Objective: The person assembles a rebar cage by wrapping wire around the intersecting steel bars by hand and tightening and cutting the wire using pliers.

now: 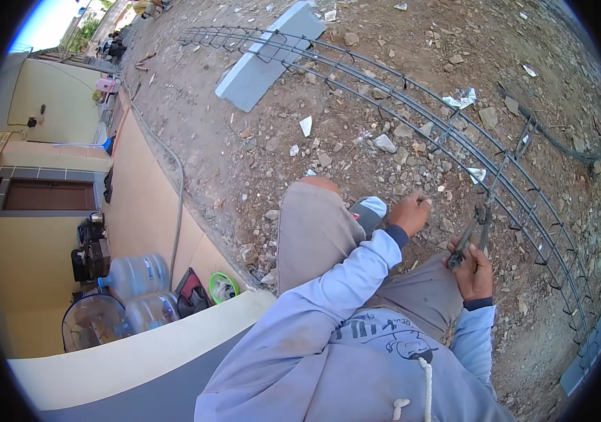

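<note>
My right hand is wrapped round the handles of metal pincers. The pincers' jaws meet a crossing of bars on a long rebar cage, which curves across the ground in this wide view. To the left of the pincers, my left hand is held above the dirt with its fingers curled together, apart from the cage. Whatever those fingers may hold is too small to make out. Below my left hand are my bent knee and a shoe.
A grey slab lies under the cage's far end; another grey piece is at its near end. Loose wire lies at right. Rubble covers the ground. Left are a hose, water jugs, a green bowl and a low wall.
</note>
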A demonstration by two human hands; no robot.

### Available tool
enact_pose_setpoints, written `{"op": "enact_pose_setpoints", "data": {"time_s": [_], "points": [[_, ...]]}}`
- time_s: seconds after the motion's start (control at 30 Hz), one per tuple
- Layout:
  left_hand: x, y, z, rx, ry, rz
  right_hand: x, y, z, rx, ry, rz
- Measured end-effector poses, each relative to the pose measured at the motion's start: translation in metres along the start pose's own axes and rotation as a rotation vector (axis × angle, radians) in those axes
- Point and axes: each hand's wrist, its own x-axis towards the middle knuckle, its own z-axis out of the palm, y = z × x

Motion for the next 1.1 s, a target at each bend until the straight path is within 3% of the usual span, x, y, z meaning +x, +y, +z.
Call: {"op": "enact_pose_setpoints", "data": {"time_s": [0.17,0.23,0.37,0.47,0.57,0.6,0.7,0.73,0.77,0.83,0.93,0.97,1.03,1.07,1.1], "points": [[-0.029,0.065,-0.053,-0.300,-0.026,0.410,-0.024,-0.005,0.006,-0.071,-0.034,0.056],[-0.045,0.095,-0.108,-0.170,0.176,0.659,-0.028,0.000,-0.007,-0.062,0.022,0.075],[-0.030,0.083,-0.214,-0.674,0.479,0.515,-0.021,-0.014,-0.039,-0.003,0.226,0.015],[0.046,-0.028,-0.253,-0.453,0.826,0.261,0.002,-0.023,-0.073,0.080,0.399,-0.116],[0.096,-0.171,-0.231,0.165,0.664,0.028,0.029,-0.027,-0.109,0.165,0.711,-0.279],[0.097,-0.199,-0.214,0.322,0.562,-0.008,0.047,-0.025,-0.180,0.293,0.682,-0.311],[0.084,-0.241,-0.165,0.775,0.243,0.183,0.046,-0.014,-0.163,0.037,1.147,-0.338],[0.082,-0.246,-0.151,0.817,0.169,0.186,0.052,-0.006,-0.186,-0.425,1.179,-0.286],[0.082,-0.250,-0.139,0.857,0.100,0.194,0.057,-0.001,-0.213,-0.885,1.172,-0.212],[0.080,-0.254,-0.123,0.922,0.044,0.184,0.049,0.010,-0.152,-1.304,0.961,-0.244],[0.089,-0.250,-0.114,0.985,0.046,0.176,0.039,0.026,-0.075,-1.445,0.903,-0.153],[0.095,-0.256,-0.117,0.996,0.034,0.176,0.044,0.037,-0.095,-1.630,0.857,-0.197],[0.106,-0.277,-0.122,1.126,0.010,0.210,0.047,0.045,-0.094,-1.590,0.819,-0.292],[0.105,-0.272,-0.130,0.991,-0.040,0.159,0.047,0.047,-0.093,-1.650,0.855,-0.359],[0.105,-0.262,-0.131,1.053,-0.093,0.079,0.046,0.044,-0.091,-1.603,0.859,-0.297]]}}
